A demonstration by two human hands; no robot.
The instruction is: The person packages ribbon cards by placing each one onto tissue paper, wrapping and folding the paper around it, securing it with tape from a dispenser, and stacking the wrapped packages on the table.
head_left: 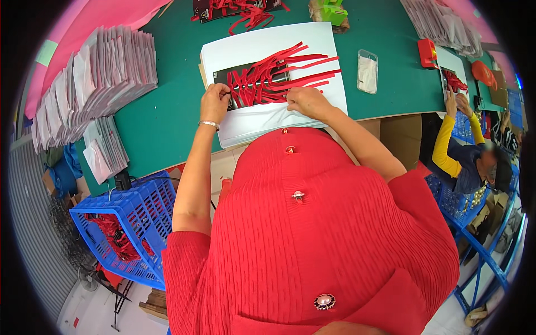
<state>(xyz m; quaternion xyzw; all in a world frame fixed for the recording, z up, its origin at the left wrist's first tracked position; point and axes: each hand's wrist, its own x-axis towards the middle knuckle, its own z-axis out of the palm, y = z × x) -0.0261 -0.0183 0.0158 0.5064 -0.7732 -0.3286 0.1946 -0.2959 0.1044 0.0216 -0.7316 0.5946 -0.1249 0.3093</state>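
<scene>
Left grip [215,103]: fingers closed together on the left edge of the black card, by the look of it.
Right grip [308,103]: fingers curled at the card's lower right corner, near the lowest ribbons; whether I have hold of anything, I can't make out.
Black card [220,76]: upper middle of the frame, lying on the white sheets [301,34] between my grips.
Red ribbons [261,81]: across the card, loose ends fanned past its right edge.
Handling: I judge a light edge pinch best, card level, ribbons side by side without folds.
Near edge: the sheets reach the edge of the green desk [178,84] before me; a low pull could drag them over.
Leftward: desk surface up to the stacked packets [111,70], upper left.
Rightward: tighter, with the clear case [367,71] near the sheets.
Far side: ribboned cards [240,10] and a green tape dispenser [335,12] limit reach.
</scene>
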